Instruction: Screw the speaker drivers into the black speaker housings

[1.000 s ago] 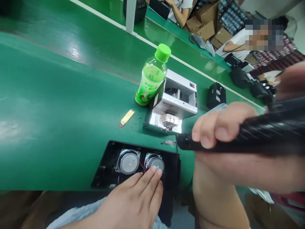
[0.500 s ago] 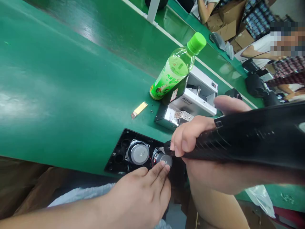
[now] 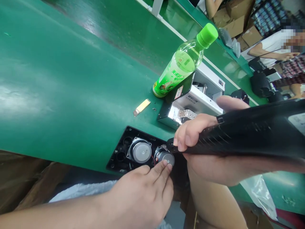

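A: Hands?
B: Left hand (image 3: 149,187) flat, fingers together, tips on the right speaker (image 3: 164,157). Right hand (image 3: 214,168) clamped round a black tool (image 3: 240,132).
A: Tool's long axis?
B: Runs off rightward from that speaker, nose at its far edge; contact unclear. Left hand's nearer.
A: Around it?
B: Left speaker (image 3: 141,151) just left, black panel (image 3: 154,141) beneath.

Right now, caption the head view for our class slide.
Left hand touching a round speaker; right hand gripping a black tool.

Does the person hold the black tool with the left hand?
No, the right hand grips the black tool, while the left hand touches a round silver speaker.
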{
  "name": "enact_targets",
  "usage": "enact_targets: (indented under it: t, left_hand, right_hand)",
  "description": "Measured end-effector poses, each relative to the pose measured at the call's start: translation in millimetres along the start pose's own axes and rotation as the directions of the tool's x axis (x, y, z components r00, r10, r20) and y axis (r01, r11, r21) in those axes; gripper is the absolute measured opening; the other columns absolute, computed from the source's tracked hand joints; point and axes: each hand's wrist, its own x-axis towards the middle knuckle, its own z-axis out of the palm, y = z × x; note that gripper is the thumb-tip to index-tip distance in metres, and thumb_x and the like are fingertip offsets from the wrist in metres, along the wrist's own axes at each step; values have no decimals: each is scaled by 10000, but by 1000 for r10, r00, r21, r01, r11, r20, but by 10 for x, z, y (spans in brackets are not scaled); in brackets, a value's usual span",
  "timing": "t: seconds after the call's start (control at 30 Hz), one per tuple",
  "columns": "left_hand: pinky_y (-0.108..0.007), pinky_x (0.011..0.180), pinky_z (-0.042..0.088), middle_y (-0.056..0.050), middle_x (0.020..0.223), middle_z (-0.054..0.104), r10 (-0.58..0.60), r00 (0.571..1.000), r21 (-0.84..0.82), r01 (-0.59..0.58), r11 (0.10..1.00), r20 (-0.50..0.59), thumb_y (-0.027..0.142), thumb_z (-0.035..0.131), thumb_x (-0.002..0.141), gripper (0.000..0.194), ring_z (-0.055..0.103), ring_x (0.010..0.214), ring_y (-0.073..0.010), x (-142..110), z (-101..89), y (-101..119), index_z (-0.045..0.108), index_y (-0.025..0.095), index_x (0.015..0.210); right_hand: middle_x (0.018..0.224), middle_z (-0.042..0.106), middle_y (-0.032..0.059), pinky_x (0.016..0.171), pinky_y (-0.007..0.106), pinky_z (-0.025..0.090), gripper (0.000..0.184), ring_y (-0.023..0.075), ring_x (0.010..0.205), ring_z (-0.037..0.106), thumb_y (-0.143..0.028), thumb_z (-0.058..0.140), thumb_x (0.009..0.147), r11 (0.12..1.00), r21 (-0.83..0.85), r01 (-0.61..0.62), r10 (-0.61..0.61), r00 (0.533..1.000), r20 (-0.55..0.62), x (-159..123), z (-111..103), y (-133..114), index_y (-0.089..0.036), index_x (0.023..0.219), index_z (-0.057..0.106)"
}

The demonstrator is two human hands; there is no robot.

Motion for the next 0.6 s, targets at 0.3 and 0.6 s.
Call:
enact_targets:
  t: [0.3, 0.6]
  left_hand:
    - [-369, 879, 589, -148, 1361, 816, -1, 1000, -7, 1, 1000, 0, 138, 437, 1082, 373, 806, 1247, -244, -5, 4, 1, 779, 92, 1224]
    - [-403, 914, 586, -193, 1363, 808, -1, 1000, -10, 2, 1000, 11, 142, 478, 1076, 337, 805, 1248, -281, 7, 45, -4, 746, 58, 1261]
  right_hand:
    - [663, 734, 21, 518, 423, 607, 586, 235, 485, 639, -839, 604, 957, 991, 93, 92, -91, 996, -20, -62, 2, -42, -351, 1194, 826]
    - [633, 686, -21, 475, 383, 566, 319, 203, 455, 604, -548, 618, 1049, 969, 128, 210, -211, 977, -3, -225, 14, 154, -366, 1220, 816]
